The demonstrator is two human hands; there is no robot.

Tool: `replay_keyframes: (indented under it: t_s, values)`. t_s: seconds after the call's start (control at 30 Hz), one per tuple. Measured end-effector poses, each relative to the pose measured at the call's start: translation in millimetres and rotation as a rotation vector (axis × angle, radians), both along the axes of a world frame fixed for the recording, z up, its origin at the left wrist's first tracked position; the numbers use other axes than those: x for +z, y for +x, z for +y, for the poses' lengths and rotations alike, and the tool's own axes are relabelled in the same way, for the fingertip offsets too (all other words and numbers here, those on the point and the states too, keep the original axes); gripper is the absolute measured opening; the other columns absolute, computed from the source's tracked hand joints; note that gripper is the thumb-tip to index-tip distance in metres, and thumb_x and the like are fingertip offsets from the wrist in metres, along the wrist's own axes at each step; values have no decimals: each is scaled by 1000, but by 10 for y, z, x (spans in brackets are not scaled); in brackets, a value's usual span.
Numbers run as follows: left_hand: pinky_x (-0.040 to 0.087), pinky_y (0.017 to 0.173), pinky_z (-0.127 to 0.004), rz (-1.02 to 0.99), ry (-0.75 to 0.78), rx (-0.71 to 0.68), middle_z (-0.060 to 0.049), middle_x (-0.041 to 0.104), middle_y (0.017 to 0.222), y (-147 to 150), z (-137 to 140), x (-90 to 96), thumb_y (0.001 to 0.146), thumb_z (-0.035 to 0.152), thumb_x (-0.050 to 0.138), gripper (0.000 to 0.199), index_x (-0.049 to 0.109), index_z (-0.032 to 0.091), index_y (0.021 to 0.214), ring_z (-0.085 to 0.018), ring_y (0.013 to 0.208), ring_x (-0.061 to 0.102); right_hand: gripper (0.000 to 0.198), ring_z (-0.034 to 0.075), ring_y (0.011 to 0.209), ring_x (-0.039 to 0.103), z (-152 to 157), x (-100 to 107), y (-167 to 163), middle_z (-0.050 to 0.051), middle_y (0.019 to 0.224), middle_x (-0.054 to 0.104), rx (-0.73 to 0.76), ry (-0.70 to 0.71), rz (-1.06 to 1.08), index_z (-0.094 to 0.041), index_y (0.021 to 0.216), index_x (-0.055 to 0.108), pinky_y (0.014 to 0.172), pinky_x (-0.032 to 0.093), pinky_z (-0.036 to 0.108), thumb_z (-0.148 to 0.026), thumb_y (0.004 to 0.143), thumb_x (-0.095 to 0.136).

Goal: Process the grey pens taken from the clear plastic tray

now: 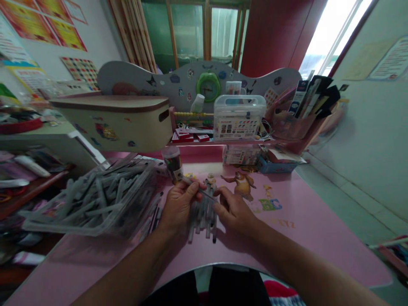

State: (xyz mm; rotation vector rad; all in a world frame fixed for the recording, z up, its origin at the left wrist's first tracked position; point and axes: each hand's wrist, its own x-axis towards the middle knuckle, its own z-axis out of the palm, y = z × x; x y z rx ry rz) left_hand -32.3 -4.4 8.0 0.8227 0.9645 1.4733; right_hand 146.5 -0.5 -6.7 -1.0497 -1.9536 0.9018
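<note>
My left hand (179, 203) pinches a slim greyish pen (208, 195) between thumb and fingers. At the pen's other end, the fingers of my right hand (236, 209) are closed on it as well. Beneath both hands a bunch of similar grey, see-through pens (201, 219) lies side by side on the pink desk (287, 250). To the left stands a clear plastic bin (105, 229) heaped with more such pens (98, 191). Several darker, thin pens (154, 219) lie between the bin and my left forearm. Blur hides the held pen's details.
Beyond my left hand stands a clear jar (172, 161). A lidded cream box (127, 123), a clear handled case (239, 119), a green clock (208, 87) and a pen holder (293, 123) line the shelf. Below sits a blue box (277, 165).
</note>
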Motion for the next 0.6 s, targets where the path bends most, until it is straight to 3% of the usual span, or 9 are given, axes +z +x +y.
replay_keyframes:
  t_s: [0.1,0.17,0.23,0.3,0.5,0.6]
  values:
    - [32,42,-13,-2,-38,-140,4,65,64,-61,22,33,76,41,80,41,60,20,106,-5,43,45,19,16,57,50,37,36,-12,0,68,54,35,-148,232,-22,93,61,57,40,29,-41,91,57]
    - [29,40,-14,2,-84,-288,7,59,57,-76,12,50,75,43,81,50,54,23,112,-7,40,43,24,14,56,49,28,40,-66,-2,67,52,41,-367,499,-23,84,58,54,39,26,-46,91,58]
    - [28,41,-14,9,-127,-415,7,55,52,-75,-7,55,73,44,83,50,52,22,107,-7,40,43,30,12,54,46,10,18,-120,-4,65,49,29,-567,723,-22,79,55,50,36,24,-50,87,64]
    - [26,41,-14,6,-157,-512,7,53,50,-69,-26,41,72,43,84,46,52,21,97,-6,39,41,36,10,50,41,3,-22,-139,-5,62,46,11,-676,802,-22,74,53,46,31,22,-53,86,65]
    - [28,41,-14,-11,-180,-618,7,52,47,-69,-30,-81,74,39,82,36,54,19,86,-6,38,40,44,9,48,32,57,-104,-52,-5,56,40,4,-632,649,-20,60,50,41,24,23,-51,83,72]
    - [25,39,-14,-57,-197,-664,5,53,47,-75,-17,-107,74,38,82,33,56,19,86,-6,37,39,40,8,44,31,58,-118,-69,-6,54,40,22,-718,723,-21,64,52,39,24,22,-51,81,73]
